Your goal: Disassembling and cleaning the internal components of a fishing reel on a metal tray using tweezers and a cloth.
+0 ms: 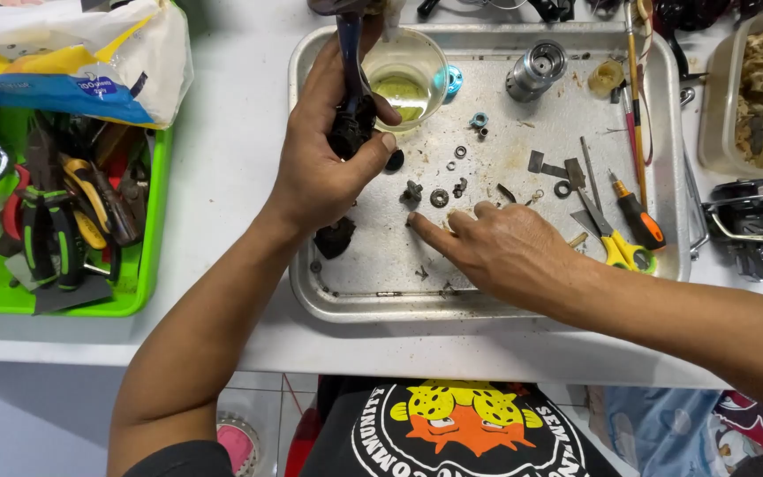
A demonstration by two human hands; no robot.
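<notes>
Left hand [324, 163] grips the dark reel body [352, 124], fingers closed around it, just above the tray [346, 296]. Right hand [496, 247] rests flat, fingers extended, holding nothing, fingertips beside small washers [439, 198]. Risk: a sweep scatters them; the cup [406, 78] beside the left fingers could tip.

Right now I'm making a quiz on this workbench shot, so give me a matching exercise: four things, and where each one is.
Things:
1. dark reel part
2. small clear cup
3. pliers
4. yellow-handled scissors

Places:
A. in the green bin
B. top of the metal tray, holding yellowish liquid
C. gripped in the left hand
D. right side of the tray, beyond the right hand

Pairs: 1-C, 2-B, 3-A, 4-D
</notes>
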